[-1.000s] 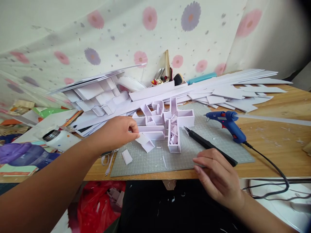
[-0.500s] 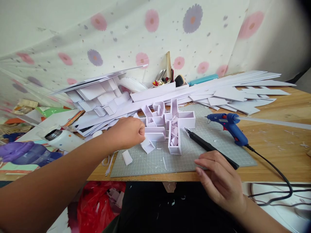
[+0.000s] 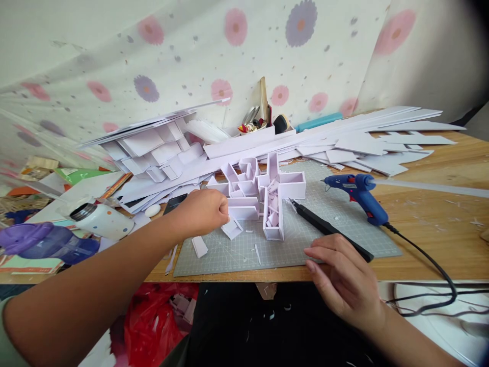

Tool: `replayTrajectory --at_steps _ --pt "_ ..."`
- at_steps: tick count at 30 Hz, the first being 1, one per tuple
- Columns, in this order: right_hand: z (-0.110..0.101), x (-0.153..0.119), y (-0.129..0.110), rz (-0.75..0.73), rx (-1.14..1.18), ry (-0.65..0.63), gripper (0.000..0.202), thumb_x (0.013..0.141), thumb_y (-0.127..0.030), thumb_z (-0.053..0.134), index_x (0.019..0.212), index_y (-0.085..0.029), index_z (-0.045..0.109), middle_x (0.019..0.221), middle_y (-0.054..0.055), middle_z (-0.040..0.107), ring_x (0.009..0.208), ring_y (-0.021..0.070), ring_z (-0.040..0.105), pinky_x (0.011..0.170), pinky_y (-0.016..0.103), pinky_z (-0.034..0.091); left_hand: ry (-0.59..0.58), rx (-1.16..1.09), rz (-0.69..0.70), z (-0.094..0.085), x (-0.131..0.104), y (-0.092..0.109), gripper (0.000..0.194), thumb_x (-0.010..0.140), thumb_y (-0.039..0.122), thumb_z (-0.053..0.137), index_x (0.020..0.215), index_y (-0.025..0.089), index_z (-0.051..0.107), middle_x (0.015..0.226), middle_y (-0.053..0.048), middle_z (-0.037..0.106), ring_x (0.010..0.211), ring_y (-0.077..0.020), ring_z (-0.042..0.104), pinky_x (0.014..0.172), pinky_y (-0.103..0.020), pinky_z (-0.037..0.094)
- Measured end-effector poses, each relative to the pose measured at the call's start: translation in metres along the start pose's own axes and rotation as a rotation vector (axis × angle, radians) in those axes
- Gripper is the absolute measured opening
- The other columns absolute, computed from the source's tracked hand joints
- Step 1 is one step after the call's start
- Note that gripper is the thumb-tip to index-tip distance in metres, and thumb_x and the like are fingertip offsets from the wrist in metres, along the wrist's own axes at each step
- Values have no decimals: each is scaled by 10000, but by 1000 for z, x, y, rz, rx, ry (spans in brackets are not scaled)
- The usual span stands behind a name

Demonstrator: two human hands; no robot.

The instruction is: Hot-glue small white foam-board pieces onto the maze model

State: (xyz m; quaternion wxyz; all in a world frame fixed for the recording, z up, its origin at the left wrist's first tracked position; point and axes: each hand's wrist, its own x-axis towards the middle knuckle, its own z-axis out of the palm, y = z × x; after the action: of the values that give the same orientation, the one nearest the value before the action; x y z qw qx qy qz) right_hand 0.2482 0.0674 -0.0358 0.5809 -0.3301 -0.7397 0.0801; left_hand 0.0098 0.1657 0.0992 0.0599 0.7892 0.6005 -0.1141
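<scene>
Two bare hands over a grey cutting mat (image 3: 336,224) at frame centre. Left hand (image 3: 204,211) reaches in from lower left, fingers curled together and pinched on a small white foam piece (image 3: 232,228) at mat centre-left, one edge of it lifted off the mat; pinch looks like it's for lifting or turning the piece next to the model. Foam model (image 3: 263,191), a cluster of open white box cells, stands just right of that hand, touching the mat, open tops up so the scraps inside show. Right hand (image 3: 344,280) sits at the lower right edge of the mat, fingers loosely bent and spread, palm down, holding nothing; fingertips lie on or just beside the butt end of a black knife (image 3: 328,230), which lies diagonally on the mat, blade end pointing up-left toward the model, apparently parked within easy reach. Blue glue gun (image 3: 357,196) stands on its stand at the mat's right edge, nozzle to the left, cord trailing off lower right. Loose offcut (image 3: 199,246) lies near the mat's left edge. Pile of white foam sheets (image 3: 344,137) fills the back of the wooden surface (image 3: 439,219). White bottle (image 3: 100,220) lies on its side, far left.
</scene>
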Motion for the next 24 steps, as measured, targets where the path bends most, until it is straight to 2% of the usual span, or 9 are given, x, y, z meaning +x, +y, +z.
replayTrajectory --at_steps 11,17,19,24 --pt "0 0 0 12 -5 -2 315 808 -26 557 1066 -200 600 827 65 611 749 206 589 603 346 501 -19 -22 -3 8 3 0 125 668 243 543 555 213 589 704 -6 687 671 -191 596 654 -321 394" --pt "-1 0 0 19 -5 -8 317 795 -17 563 1058 -188 604 826 70 606 744 206 584 600 344 500 -13 -25 -5 10 4 1 167 677 256 559 518 206 575 706 5 692 697 -188 597 851 -390 363" --pt "0 0 0 20 -2 -2 312 796 -22 563 1056 -188 608 825 68 611 745 206 588 603 344 500 -4 -21 -15 11 4 2 154 671 239 558 529 211 610 728 1 696 737 -203 600 887 -422 329" --pt "1 0 1 16 5 -6 313 780 -3 574 1045 -165 609 834 75 607 752 204 585 613 341 496 46 19 -34 13 3 0 159 676 268 572 581 246 698 843 -29 685 933 -285 551 854 -451 300"
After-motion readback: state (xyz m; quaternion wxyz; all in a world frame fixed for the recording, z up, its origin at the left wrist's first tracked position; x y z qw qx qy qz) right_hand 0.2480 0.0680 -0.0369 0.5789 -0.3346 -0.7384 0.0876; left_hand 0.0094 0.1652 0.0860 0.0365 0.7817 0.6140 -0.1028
